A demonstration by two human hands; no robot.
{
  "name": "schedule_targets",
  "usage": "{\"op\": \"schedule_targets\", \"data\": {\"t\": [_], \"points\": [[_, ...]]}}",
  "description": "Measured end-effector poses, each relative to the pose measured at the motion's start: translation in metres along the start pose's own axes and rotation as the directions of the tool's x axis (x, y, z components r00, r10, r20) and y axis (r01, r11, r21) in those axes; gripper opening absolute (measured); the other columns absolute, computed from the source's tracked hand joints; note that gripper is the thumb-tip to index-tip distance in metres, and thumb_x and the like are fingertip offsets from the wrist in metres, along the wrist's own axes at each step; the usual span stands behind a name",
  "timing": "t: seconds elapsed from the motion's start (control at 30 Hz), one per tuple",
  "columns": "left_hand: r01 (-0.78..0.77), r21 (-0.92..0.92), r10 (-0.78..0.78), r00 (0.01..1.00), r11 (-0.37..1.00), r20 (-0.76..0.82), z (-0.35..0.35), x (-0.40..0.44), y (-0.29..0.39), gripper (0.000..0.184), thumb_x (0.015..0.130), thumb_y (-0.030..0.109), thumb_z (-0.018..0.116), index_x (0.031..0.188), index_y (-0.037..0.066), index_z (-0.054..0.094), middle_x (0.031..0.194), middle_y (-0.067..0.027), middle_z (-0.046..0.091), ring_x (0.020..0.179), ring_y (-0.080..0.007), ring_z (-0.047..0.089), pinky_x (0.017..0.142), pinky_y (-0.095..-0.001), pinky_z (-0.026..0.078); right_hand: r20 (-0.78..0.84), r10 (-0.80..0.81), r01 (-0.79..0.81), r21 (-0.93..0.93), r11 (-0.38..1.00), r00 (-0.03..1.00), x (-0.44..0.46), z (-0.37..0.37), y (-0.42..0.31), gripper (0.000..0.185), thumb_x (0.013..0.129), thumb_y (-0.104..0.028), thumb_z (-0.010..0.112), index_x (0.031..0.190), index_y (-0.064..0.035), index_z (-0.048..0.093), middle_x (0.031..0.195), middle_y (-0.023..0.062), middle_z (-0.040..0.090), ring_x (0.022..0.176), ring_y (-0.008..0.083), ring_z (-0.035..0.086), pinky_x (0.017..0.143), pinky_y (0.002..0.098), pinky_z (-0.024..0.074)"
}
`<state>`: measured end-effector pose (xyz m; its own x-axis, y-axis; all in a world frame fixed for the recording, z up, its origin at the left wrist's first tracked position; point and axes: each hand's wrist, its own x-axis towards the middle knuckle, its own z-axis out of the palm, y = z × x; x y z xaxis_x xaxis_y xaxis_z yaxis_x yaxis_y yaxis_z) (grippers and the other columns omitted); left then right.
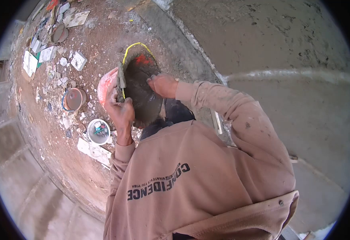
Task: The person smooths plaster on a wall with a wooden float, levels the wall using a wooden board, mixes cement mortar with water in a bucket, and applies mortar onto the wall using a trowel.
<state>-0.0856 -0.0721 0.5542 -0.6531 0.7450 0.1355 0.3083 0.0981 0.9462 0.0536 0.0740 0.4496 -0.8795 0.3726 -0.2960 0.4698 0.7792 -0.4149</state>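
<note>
A red-orange bucket [107, 85], its inside coated with wet grey mortar [137, 90], is tilted in front of my body. A yellow handle [139, 44] arches over its far side. My left hand [120, 113] grips the near left edge of the bucket, thumb bent over the rim. At the right side of the bucket's mouth, my right hand [163, 85] is closed, knuckles toward the mortar. Whatever its fingers hold, if anything, is hidden. Both hands are smeared with grey.
On the dirt ground to the left stand a mortar-stained bucket [74, 99] and a white bucket [98, 132] with small items in it. A board [94, 151], broken tiles [78, 61] and rubble lie around. A smooth wet grey surface [287, 104] spreads to the right behind a raised edge.
</note>
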Motion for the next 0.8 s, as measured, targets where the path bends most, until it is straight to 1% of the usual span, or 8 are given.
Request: {"op": "schedule_targets", "data": {"t": [0.1,0.23,0.27,0.33,0.47,0.67,0.77,0.8], "points": [[-0.043,0.032,0.042,0.999,0.999,0.007,0.01,0.005,0.003,0.066,0.058,-0.012,0.051,0.123,-0.007,0.065,0.131,-0.0143,0.064,0.128,-0.025,0.056,0.11,-0.0318,0.038,0.311,-0.18,0.132,0.171,0.976,0.933,-0.014,-0.008,-0.003,0.035,0.095,-0.027,0.057,0.105,0.0056,0.066,0.094,0.0294,0.069,0.092,0.0453,0.067,0.083,0.0502,0.0529],[0.156,-0.147,-0.172,0.98,0.977,-0.102,0.009,0.018,-0.019,0.059,0.062,-0.013,0.052,0.119,-0.01,0.066,0.128,-0.011,0.063,0.119,-0.0185,0.058,0.103,-0.0279,0.041,0.085,-0.164,0.117,0.401,0.909,0.983,-0.045,-0.018,0.009,0.037,0.093,-0.031,0.062,0.108,0.0028,0.064,0.092,0.0298,0.067,0.091,0.0481,0.065,0.079,0.0539,0.0517],[0.228,-0.157,-0.25,0.959,0.961,-0.135,0.007,0.022,-0.028,0.06,0.062,-0.013,0.052,0.12,-0.009,0.065,0.123,-0.0094,0.064,0.112,-0.016,0.06,0.097,-0.0261,0.043,0.005,-0.151,0.138,0.376,0.916,0.989,-0.045,-0.017,0.02,0.037,0.094,-0.032,0.062,0.108,0.0024,0.062,0.09,0.0296,0.067,0.09,0.0484,0.065,0.077,0.0541,0.0517],[0.316,-0.243,-0.36,0.919,0.917,-0.163,0.015,0.028,-0.032,0.065,0.062,-0.014,0.054,0.126,-0.008,0.062,0.1,-0.0042,0.067,0.081,-0.0091,0.061,0.071,-0.0218,0.048,0.163,-0.103,0.06,0.248,0.967,0.981,-0.034,-0.031,0.04,0.035,0.095,-0.032,0.062,0.104,0.002,0.06,0.085,0.0278,0.066,0.085,0.049,0.064,0.072,0.0548,0.0504],[0.351,-0.336,-0.441,0.863,0.874,-0.246,0.038,0.048,-0.047,0.066,0.062,-0.015,0.054,0.127,-0.005,0.063,0.082,0.0009,0.061,0.057,-0.0054,0.049,0.046,-0.0227,0.036,0.007,-0.151,0.147,0.193,0.97,0.989,-0.026,-0.054,0.078,0.032,0.096,-0.029,0.064,0.099,0.0017,0.058,0.08,0.0262,0.064,0.08,0.0483,0.063,0.068,0.0563,0.048],[0.451,-0.279,-0.526,0.781,0.848,-0.336,0.057,0.075,-0.064,0.062,0.061,-0.013,0.056,0.122,-0.006,0.064,0.075,0.0017,0.056,0.055,-0.0063,0.046,0.045,-0.0229,0.034,-0.114,-0.189,0.214,0.291,0.932,0.975,0.007,-0.152,0.102,0.036,0.095,-0.034,0.063,0.102,0.0018,0.059,0.086,0.0266,0.065,0.084,0.0483,0.063,0.071,0.0537,0.0503],[0.479,-0.217,-0.526,0.766,0.85,-0.369,0.056,0.083,-0.078,0.055,0.062,-0.012,0.055,0.116,-0.006,0.064,0.072,0.0024,0.053,0.054,-0.0073,0.045,0.046,-0.023,0.034,-0.041,-0.248,0.242,0.414,0.878,0.968,0.025,-0.205,0.123,0.041,0.097,-0.036,0.062,0.105,0.0041,0.06,0.099,0.0268,0.067,0.091,0.0451,0.066,0.074,0.0526,0.0515],[0.467,-0.247,-0.528,0.754,0.849,-0.39,0.056,0.085,-0.083,0.055,0.061,-0.012,0.054,0.116,-0.006,0.064,0.072,0.0022,0.053,0.054,-0.0075,0.045,0.046,-0.0228,0.034,0.021,-0.188,0.154,0.492,0.857,0.982,0.032,-0.21,0.143,0.042,0.098,-0.036,0.061,0.11,0.0041,0.06,0.095,0.0225,0.066,0.083,0.0374,0.066,0.069,0.0479,0.0519]]}}
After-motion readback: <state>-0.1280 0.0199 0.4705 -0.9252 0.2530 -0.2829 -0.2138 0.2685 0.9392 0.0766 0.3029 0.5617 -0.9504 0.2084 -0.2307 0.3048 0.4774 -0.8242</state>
